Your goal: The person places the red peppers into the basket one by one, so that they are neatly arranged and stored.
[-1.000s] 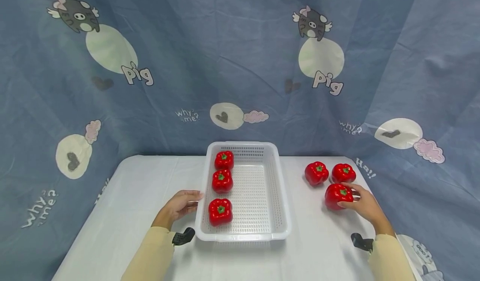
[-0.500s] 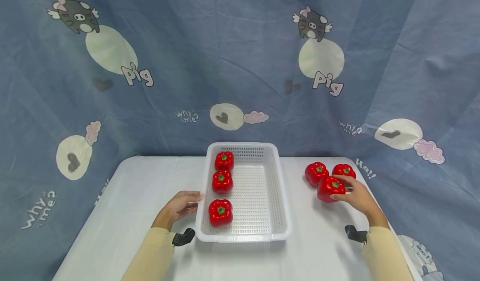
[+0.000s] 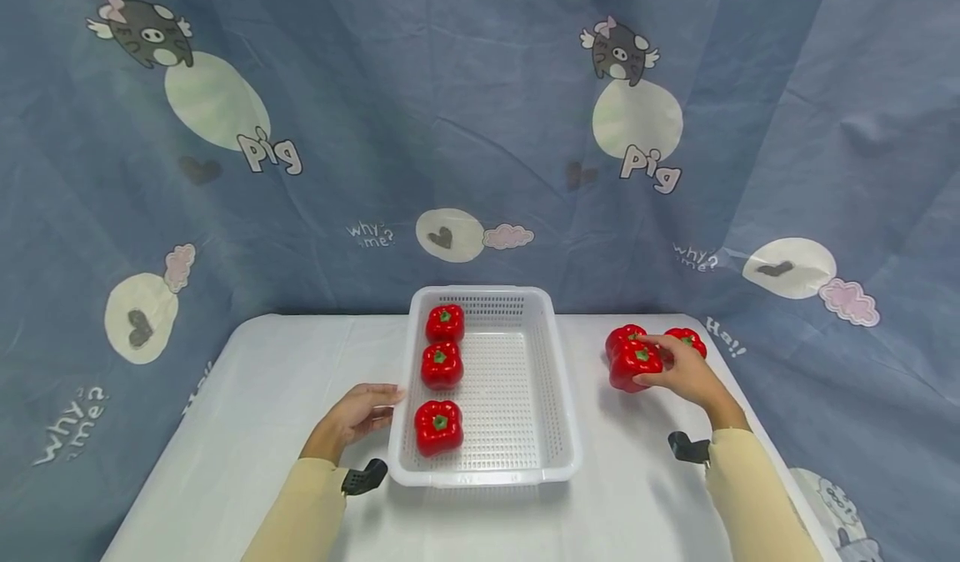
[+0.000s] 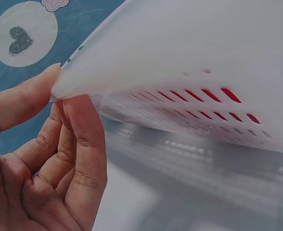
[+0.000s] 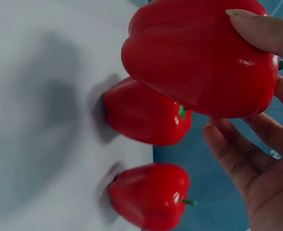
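My left hand (image 3: 362,416) pinches the left rim of a white perforated plastic basket (image 3: 567,412) between thumb and fingers, as the left wrist view shows up close. Along the basket's left side stand three red bell peppers in a row, the nearest bell pepper (image 3: 438,429) a little apart from the other two. On the right, my right hand (image 3: 686,372) grips another red bell pepper (image 5: 199,57) between thumb and fingers. In the right wrist view it hangs above the table, with its green stem partly hidden by the hand.
Two more bell peppers stand at the table's back right: one pepper (image 5: 146,113) behind the held one, another pepper (image 5: 153,195) farther right. A white table (image 3: 300,353) lies under everything. Behind it hangs a blue curtain (image 3: 480,128) with pig prints.
My right hand has carried its bell pepper left and slightly back, now overlapping the back-left pepper in the head view. The left hand stays at the basket rim.
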`<state>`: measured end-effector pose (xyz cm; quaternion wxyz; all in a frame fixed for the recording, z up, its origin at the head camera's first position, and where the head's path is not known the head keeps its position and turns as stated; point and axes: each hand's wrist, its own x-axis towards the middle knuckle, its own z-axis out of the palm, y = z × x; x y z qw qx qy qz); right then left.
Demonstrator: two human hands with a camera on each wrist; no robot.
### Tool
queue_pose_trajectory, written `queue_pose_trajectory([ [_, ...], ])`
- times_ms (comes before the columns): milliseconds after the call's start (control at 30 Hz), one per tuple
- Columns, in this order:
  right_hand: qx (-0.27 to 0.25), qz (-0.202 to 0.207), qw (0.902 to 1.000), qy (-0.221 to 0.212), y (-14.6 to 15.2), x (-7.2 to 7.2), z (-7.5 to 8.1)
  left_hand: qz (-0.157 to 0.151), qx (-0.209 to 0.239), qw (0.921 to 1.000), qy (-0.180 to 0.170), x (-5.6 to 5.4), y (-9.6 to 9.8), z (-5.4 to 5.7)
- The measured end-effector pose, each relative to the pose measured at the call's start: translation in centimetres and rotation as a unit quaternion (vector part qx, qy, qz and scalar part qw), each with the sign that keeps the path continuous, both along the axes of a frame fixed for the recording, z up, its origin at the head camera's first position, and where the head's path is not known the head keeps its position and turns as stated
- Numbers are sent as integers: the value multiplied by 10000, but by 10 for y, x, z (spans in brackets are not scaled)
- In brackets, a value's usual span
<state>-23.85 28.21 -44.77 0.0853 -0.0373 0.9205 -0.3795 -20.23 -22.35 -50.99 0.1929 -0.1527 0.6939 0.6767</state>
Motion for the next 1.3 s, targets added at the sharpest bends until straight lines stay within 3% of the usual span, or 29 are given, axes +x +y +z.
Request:
queue_pose_trajectory([
  [433,-49,168,9998,122,-24,-19,3,-67,109,9999,102,1,-1,-1],
  [733,-227,126,9996,-116,-41,-31,12,92,118,9999,12,-1,-1,-2],
  [833,-318,71,9993,-206,-45,-35,15,18,96,10000,16,0,-1,-2],
  [1300,-396,320,9986,143,-65,-52,34,-28,-19,10000,-18,0,-1,2],
])
